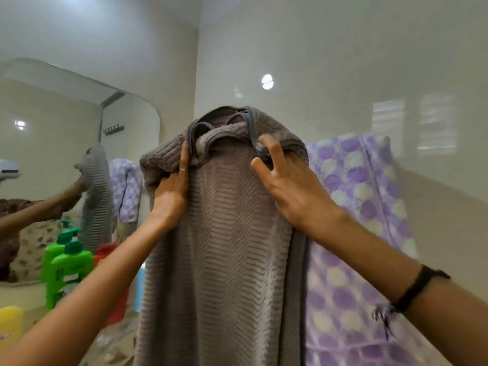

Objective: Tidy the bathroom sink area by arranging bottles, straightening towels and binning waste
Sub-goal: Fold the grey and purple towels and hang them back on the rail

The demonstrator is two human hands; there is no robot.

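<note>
So the grey towel (232, 233) is dead centre, left hand (170, 191) grips its top fold, right hand (285, 180) hooks fingers (273, 147) into the hem. A purple spotted towel (356, 207) hangs just beside it at 3 o'clock, green bottles (66, 268) down at 8.

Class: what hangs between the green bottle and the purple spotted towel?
The grey towel, held by the left hand and right hand, in the head view.

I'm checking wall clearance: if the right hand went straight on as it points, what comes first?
The grey towel: the right hand holds its bunched top; the wall probably lies behind, depth unclear.
</note>
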